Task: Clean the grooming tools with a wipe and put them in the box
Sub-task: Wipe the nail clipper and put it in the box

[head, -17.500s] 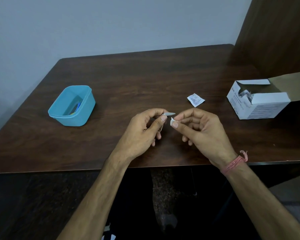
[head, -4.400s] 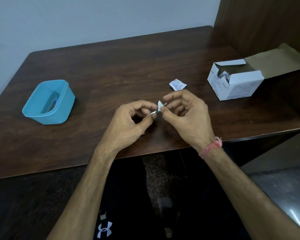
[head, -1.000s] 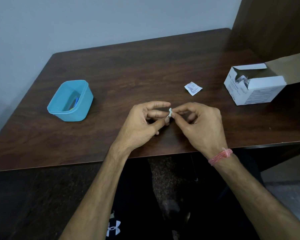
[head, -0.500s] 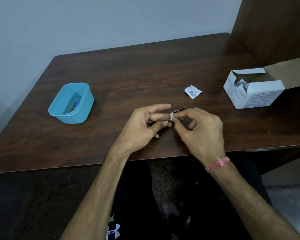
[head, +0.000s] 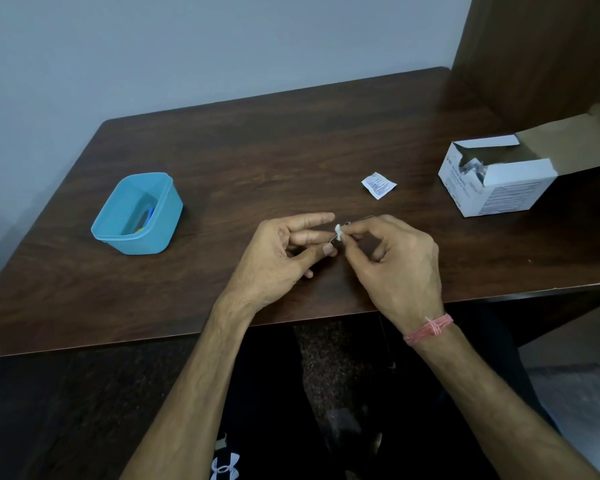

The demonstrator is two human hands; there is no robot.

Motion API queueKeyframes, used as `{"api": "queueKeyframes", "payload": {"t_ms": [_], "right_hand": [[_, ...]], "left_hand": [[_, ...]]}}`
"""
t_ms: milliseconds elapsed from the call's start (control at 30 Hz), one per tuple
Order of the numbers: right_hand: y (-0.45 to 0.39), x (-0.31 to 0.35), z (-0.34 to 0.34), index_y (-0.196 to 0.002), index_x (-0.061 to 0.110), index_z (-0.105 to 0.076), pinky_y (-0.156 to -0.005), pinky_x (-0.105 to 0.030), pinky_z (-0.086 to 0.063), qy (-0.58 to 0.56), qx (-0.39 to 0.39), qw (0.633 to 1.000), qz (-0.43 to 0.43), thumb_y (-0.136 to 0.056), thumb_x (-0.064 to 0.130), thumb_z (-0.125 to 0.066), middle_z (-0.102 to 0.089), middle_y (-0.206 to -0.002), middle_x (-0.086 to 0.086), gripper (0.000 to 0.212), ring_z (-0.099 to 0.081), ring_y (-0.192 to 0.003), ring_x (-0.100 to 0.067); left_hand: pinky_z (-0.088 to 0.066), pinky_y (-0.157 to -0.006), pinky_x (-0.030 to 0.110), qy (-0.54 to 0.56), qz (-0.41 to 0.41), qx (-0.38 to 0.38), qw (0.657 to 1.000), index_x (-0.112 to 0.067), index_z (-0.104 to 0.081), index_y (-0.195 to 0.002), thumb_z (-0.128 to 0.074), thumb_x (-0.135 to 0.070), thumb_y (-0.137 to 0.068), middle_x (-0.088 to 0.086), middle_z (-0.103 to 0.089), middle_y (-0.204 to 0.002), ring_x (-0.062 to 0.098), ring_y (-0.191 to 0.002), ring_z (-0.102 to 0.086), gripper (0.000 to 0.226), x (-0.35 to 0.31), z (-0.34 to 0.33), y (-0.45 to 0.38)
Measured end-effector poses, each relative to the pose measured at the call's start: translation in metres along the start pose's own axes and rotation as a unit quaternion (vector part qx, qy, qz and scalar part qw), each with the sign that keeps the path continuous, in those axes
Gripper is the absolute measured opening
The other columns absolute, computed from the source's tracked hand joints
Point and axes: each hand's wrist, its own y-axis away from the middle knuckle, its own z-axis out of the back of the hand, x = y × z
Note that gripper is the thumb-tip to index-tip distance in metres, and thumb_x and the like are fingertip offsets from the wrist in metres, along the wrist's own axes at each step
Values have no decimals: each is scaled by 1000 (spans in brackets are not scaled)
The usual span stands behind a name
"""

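Table (head: pixel 291 140): dark wood, bearing all the items below.

Cardboard carton (head: pixel 492 183): white, flap open, at the far right, well apart from both hands.

Box (head: pixel 137 237): blue plastic, open-topped, on the table's left side; coloured items lay inside, too small to identify. It stood well left of both hands, and the left hand was the nearer one.

Left hand (head: pixel 278 258): thumb and middle fingers pinched one end of the grooming tool; forefinger lay straight.

Right hand (head: pixel 395 258): thumb and forefinger pinched the wipe around the tool.

Sachet (head: pixel 379 185): torn, white, flat on the table beyond the right hand.

Grooming tool (head: pixel 361 218): thin, metallic, held above the table between the hands, its long axis running left-right and rising slightly rightward, tip projecting past the right fingers.

Wipe (head: pixel 338 232): small white wad on the tool, beside the left fingertips.
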Motion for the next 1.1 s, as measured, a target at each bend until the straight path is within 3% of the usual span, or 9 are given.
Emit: {"api": "queueKeyframes", "payload": {"t_ms": [100,300,467,533,700,833,933,1100], "right_hand": [[1,1,-3,-99,30,-85,-63,-34,-57,3,41,999,26,-91,24,-88,-76,-94,15,11,-53,-53,2],[-2,-2,1,-93,28,-85,-66,-29,-55,-1,-54,998,-36,-87,20,-87,-75,-89,18,10,-58,-53,-8],[1,0,-1,-95,29,-85,-63,-32,-55,6,28,999,21,-90,27,-88,-72,-86,18,7,-54,-53,-1],[1,0,-1,-95,29,-85,-63,-33,-56,2,23,999,30,-90,27,-87,-74,-88,16,6,-53,-54,-1],[-4,-1,2,-92,28,-85,-63,-13,-45,-15,-65,997,-32,-88,19,-89,-76,-89,19,10,-58,-57,-5],[-5,1,2,-90,29,-85,-65,-24,-53,-21,-22,999,-27,-87,22,-90,-71,-80,25,9,-60,-58,-7],[-4,3,1,-91,29,-86,-71,-31,-58,-20,28,999,3,-87,22,-92,-60,-70,34,10,-63,-62,1],[-5,1,4,-91,28,-85,-64,-13,-46,-19,-58,998,-33,-88,18,-89,-69,-82,25,11,-59,-61,0]], "left_hand": [[-60,-65,22,0,2,-7,1000,-19,-72,-144,-80,-9,-102,-7,-86,-113,12,-104,-83,43,0,1,-1],[-60,-63,21,10,15,-13,1000,-18,-75,-141,-82,-8,-100,-5,-87,-111,14,-101,-84,43,-1,-1,-2],[-61,-66,26,-1,11,-13,1000,-19,-75,-139,-82,-9,-101,-5,-87,-112,16,-102,-83,40,1,0,-1],[-60,-66,25,3,12,-16,1000,-19,-76,-138,-82,-9,-101,-4,-87,-112,17,-103,-84,39,0,0,-1],[-59,-67,22,-10,16,2,1000,-26,-80,-129,-84,-10,-99,-7,-87,-110,12,-101,-83,34,-1,-1,-1],[-59,-66,21,-7,21,-1,1000,-23,-81,-129,-84,-9,-99,-7,-87,-110,13,-101,-83,34,-1,-2,0],[-59,-67,21,-12,16,-5,1000,-21,-82,-127,-82,-8,-100,-6,-87,-109,14,-103,-83,31,-1,-1,0],[-59,-67,22,-19,24,-4,1000,-24,-83,-125,-85,-10,-98,-8,-87,-108,14,-103,-83,30,-1,-2,-1]]}}
